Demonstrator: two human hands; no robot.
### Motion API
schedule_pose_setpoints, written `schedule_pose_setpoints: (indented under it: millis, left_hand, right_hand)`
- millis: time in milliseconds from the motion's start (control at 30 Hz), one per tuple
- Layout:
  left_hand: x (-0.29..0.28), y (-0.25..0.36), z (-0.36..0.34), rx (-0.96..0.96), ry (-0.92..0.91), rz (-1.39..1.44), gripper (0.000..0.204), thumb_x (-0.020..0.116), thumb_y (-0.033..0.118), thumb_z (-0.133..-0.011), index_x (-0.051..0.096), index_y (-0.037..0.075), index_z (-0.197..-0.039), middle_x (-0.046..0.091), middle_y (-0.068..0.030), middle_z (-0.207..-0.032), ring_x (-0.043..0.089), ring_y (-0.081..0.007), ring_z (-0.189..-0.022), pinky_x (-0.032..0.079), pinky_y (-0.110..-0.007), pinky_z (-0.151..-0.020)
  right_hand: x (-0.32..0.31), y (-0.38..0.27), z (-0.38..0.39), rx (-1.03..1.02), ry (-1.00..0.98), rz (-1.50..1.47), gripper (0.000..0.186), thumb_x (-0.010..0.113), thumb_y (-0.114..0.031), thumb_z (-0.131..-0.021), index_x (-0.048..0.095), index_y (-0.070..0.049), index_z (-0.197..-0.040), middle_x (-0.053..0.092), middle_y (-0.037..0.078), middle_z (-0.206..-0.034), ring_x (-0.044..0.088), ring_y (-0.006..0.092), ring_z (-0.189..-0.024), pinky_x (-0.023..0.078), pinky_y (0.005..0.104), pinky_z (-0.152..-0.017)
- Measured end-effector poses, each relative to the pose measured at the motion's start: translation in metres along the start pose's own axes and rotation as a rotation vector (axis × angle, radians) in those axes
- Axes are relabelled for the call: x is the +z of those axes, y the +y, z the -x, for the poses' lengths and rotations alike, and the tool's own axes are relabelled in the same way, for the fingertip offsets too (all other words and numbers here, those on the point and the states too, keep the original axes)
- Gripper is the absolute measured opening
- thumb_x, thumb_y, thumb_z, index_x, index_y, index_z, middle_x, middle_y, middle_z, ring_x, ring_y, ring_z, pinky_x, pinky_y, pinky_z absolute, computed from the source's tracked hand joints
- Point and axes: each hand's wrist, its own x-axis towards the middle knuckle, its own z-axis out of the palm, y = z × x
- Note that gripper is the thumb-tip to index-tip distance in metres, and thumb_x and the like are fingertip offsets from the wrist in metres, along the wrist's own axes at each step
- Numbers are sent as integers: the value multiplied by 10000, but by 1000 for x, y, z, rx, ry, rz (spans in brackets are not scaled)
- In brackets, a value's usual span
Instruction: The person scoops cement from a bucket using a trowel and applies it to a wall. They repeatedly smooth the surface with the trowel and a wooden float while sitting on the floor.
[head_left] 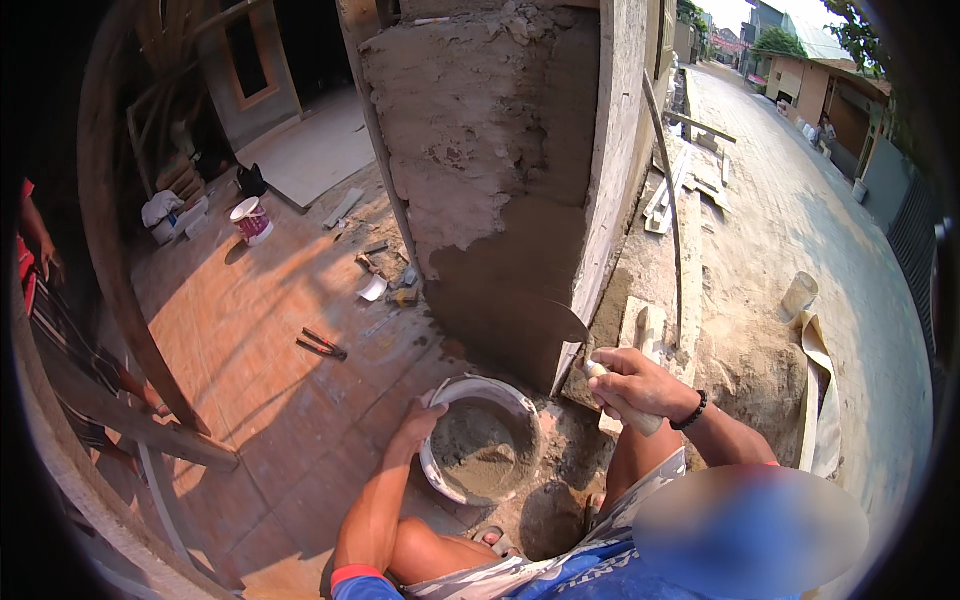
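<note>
Just in front of me a person sits low at the foot of a rough masonry pillar coated in grey plaster (pixel 450 120), both arms reaching forward. The right hand (pixel 640 385), with a black beaded bracelet (pixel 692 410) at its wrist, has its fingers closed firmly around the pale, cylindrical handle of a trowel (pixel 643 418); the dark blade seems to lie against the low part of the pillar, though it blends with the plaster and I cannot tell how much of it touches. The left hand (pixel 420 420) has its fingers bent over the left side of the rim of a round white bucket (pixel 428 465), gripping it with little gap. The bucket stands on the ground near the pillar's base, and wet grey mortar (pixel 485 450) lies inside it. Low on the pillar the plaster is dark and smooth; higher up it is paler and rough. A long, whitish, mortar-stained wooden board (pixel 603 190) stands upright along the pillar's right edge. Over on the orange-brown tiled floor (pixel 260 330) lies a pair of red-handled pliers (pixel 321 345), well apart from the hands, and farther back stands a small white-and-purple pail (pixel 251 221). At the far left, another person's arm (pixel 38 235) shows beside a red sleeve.
</note>
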Motion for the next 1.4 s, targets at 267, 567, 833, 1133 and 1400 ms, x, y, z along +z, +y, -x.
schedule_pose_setpoints:
  millis: [267,567,833,1133,1400]
  left_hand:
    - [2,16,13,15,17,-77,401,563,52,-939,521,-27,-1329,618,-107,-1212,561,-193,-1095,438,-316,-951]
    - [-4,2,5,-8,40,-73,485,585,91,-935,456,-50,-1381,590,-151,-1271,551,-218,-1146,426,-318,-970]
    - [4,20,17,32,25,-125,395,573,86,-936,530,-54,-1302,634,-125,-1178,565,-186,-1073,438,-318,-932]
    - [-3,13,25,48,39,-93,368,576,90,-935,552,-51,-1274,644,-121,-1151,567,-183,-1054,442,-313,-922]
    - [0,11,17,-3,102,1,400,575,96,-941,526,-47,-1312,630,-131,-1195,574,-200,-1093,444,-323,-937]
  right_hand:
    - [-33,-34,11,-144,153,-140,334,606,-190,-936,529,29,-1177,590,64,-726,579,119,-532,474,242,-448]
    - [-5,-8,15,-36,-32,-74,211,570,-176,-947,535,1,-1055,549,35,-738,559,101,-592,461,259,-498]
    - [-6,44,-77,7,112,52,205,589,-163,-917,557,25,-843,576,50,-670,574,136,-533,470,309,-485]
    - [-16,-65,8,-256,219,-184,344,579,-198,-927,552,37,-1178,580,62,-725,546,118,-510,447,239,-467]
    - [13,44,-7,-136,-291,613,361,629,-220,-903,532,9,-1164,587,109,-759,586,200,-632,493,365,-620]
